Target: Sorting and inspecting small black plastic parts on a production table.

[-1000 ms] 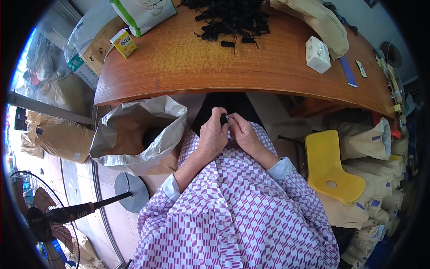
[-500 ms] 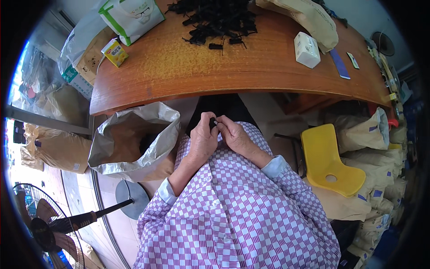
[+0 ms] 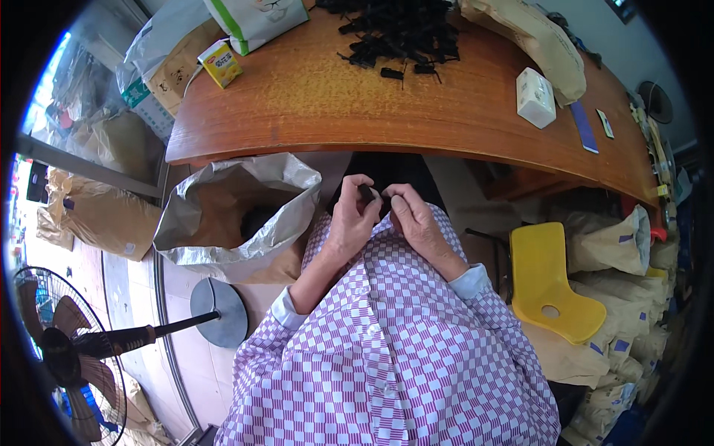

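Observation:
My left hand (image 3: 352, 223) is raised over my lap, thumb and fingers closed on a small black part (image 3: 366, 194). Its exact kind is too small to make out. Just beside it, my right hand (image 3: 417, 224) has its fingers curled with thumb and forefinger pressed together. Whatever those fingertips may hold cannot be made out. A small gap shows between the two hands. On the wooden table (image 3: 297, 111) ahead lies a heap of small black parts with thin leads (image 3: 405, 33). To the left of my lap stands an open silver-lined paper sack (image 3: 201, 253), with something dark inside.
A yellow chair (image 3: 547, 275) stands at right, near several stacked paper sacks (image 3: 632, 297). A fan (image 3: 71, 357) is at lower left. The table also carries a white tissue pack (image 3: 535, 98), a yellow drink carton (image 3: 220, 65) and a white-green bag (image 3: 260, 22).
My hands have moved apart from touching each other, and the black part now shows in my left fingers. The whole view has shifted slightly.

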Available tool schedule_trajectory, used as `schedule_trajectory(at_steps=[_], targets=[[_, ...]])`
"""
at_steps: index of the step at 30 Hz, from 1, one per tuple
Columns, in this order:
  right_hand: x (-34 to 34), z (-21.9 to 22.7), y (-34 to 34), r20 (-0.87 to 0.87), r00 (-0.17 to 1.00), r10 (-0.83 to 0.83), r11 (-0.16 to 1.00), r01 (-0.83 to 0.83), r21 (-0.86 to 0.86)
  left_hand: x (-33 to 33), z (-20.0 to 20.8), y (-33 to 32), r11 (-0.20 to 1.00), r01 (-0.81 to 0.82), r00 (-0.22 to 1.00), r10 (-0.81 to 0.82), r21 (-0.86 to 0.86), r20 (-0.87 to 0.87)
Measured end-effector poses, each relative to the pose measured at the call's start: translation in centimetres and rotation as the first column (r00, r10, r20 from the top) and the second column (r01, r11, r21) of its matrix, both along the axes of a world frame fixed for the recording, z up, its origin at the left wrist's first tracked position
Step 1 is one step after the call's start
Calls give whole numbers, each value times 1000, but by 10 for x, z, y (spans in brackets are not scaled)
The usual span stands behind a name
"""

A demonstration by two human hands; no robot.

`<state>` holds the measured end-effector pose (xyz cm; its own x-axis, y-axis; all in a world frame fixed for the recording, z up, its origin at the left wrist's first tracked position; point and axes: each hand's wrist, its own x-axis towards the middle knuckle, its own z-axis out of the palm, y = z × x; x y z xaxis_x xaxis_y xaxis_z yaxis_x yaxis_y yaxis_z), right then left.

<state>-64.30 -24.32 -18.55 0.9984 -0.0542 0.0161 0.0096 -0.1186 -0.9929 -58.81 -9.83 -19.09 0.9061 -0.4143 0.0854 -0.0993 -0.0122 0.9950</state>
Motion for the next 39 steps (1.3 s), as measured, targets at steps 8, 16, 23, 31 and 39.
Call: schedule_trajectory(at_steps=[8, 16, 23, 31, 39], targets=[[-2, -1, -6, -109, 992, 64, 930, -19, 367, 4, 4, 13, 703, -82, 725, -445, -707, -526], [3, 1, -4, -141, 990, -30, 771, 113, 626, -4, 16, 11, 803, 154, 668, -514, -576, -538], [-3, -5, -18, -146, 966, 215, 740, -64, 670, -6, 10, 4, 754, 299, 624, -618, -584, -478], [3, -24, -3, 18, 999, 28, 985, -30, 169, -12, 2, 11, 937, 349, 907, -339, -3, -249], [-6, 8, -3, -136, 990, -47, 905, 100, 414, -9, 8, -1, 966, 246, 966, -239, 73, -95]])
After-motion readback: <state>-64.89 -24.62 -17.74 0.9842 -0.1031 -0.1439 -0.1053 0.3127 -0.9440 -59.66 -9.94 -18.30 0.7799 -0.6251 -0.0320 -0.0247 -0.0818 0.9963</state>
